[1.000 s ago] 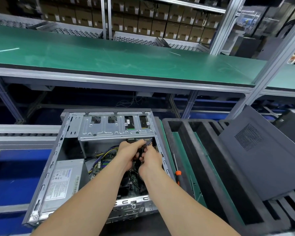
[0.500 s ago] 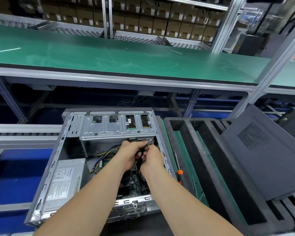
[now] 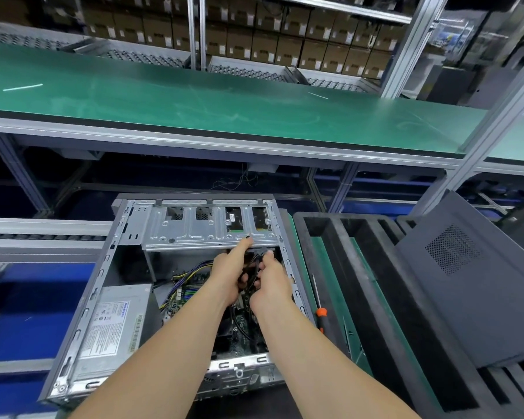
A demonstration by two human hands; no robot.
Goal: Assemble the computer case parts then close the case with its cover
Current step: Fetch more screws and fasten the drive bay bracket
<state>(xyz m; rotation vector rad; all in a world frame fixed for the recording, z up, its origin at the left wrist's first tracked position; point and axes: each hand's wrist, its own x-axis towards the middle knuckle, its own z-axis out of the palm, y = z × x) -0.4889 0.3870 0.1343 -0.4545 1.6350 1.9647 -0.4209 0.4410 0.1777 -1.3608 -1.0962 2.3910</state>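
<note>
Cabling stage: left hand point(image 3: 229, 273) and right hand point(image 3: 271, 282), fingers point(image 3: 244, 244) curled on black cable point(image 3: 257, 258) beneath drive cage point(image 3: 194, 234) in computer case point(image 3: 103, 267). Next: push home squarely, then fit cover point(image 3: 481, 297).

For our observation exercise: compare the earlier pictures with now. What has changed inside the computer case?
The left hand stretched a finger up to the drive cage edge; it and the right hand still hold the black cable. The case, cover and screwdriver stayed.

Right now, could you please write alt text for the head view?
The left hand and right hand hold black cables under a silver metal drive cage inside an open grey computer case; a dark grey vented cover leans on black foam trays.
</note>
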